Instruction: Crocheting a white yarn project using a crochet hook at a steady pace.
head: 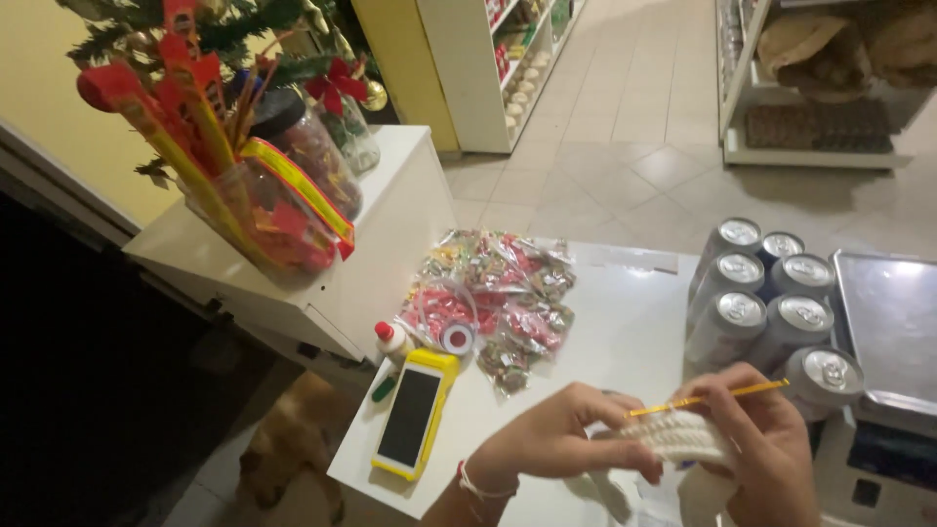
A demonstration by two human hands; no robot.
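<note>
My left hand pinches one end of a white crocheted piece at the near edge of the white counter. My right hand grips the other end of the piece and holds a thin yellow crochet hook, which lies across the top of the work and points left. A red-and-white string bracelet sits on my left wrist. More white fabric hangs below the piece, partly hidden by my hands.
A yellow handheld terminal lies at the counter's left edge beside a small glue bottle. Clear bags of small colourful items sit behind. Several drink cans stand right, next to a scale. Candy jars stand left. A dog lies below.
</note>
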